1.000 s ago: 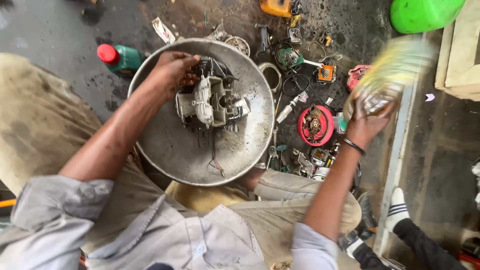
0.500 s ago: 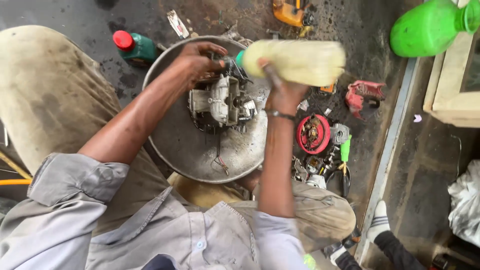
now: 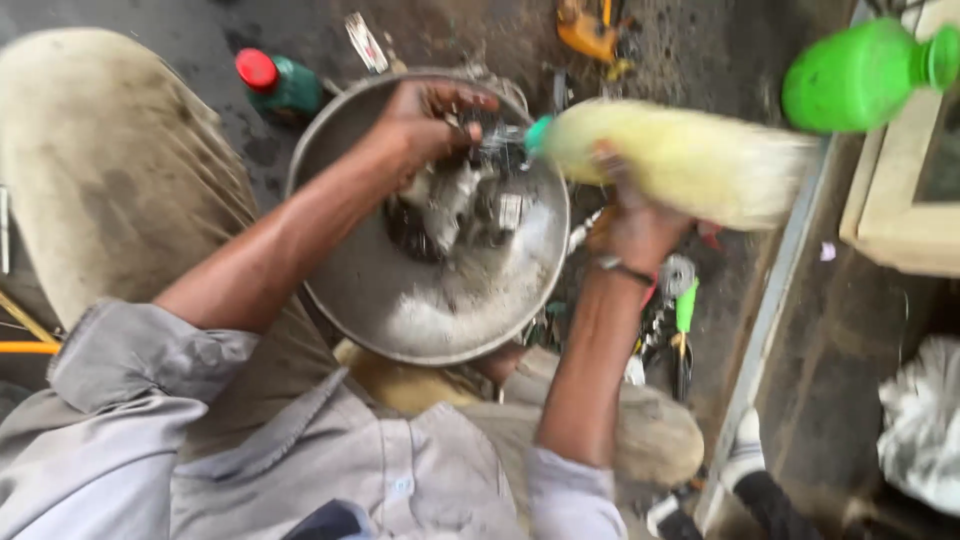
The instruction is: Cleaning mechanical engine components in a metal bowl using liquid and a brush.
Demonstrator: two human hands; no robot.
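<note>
A round metal basin (image 3: 400, 310) rests between my knees and holds a grimy metal engine part (image 3: 455, 205). My left hand (image 3: 425, 120) lies on the far side of that part, fingers curled over it. My right hand (image 3: 630, 225) grips a pale yellow plastic bottle (image 3: 690, 160) lying on its side, its green nozzle (image 3: 537, 135) pointing left over the basin's rim toward the part. The picture is blurred by motion, so I cannot tell whether liquid comes out.
A green bottle with a red cap (image 3: 275, 85) stands left of the basin. A bright green plastic container (image 3: 865, 70) sits at the top right on a pale ledge (image 3: 905, 210). Small tools and parts, one with a green handle (image 3: 685, 310), litter the dirty floor at the right.
My right hand has brought the yellow bottle from the right side across to the basin and tipped it sideways over the engine part. My left hand stays on the part.
</note>
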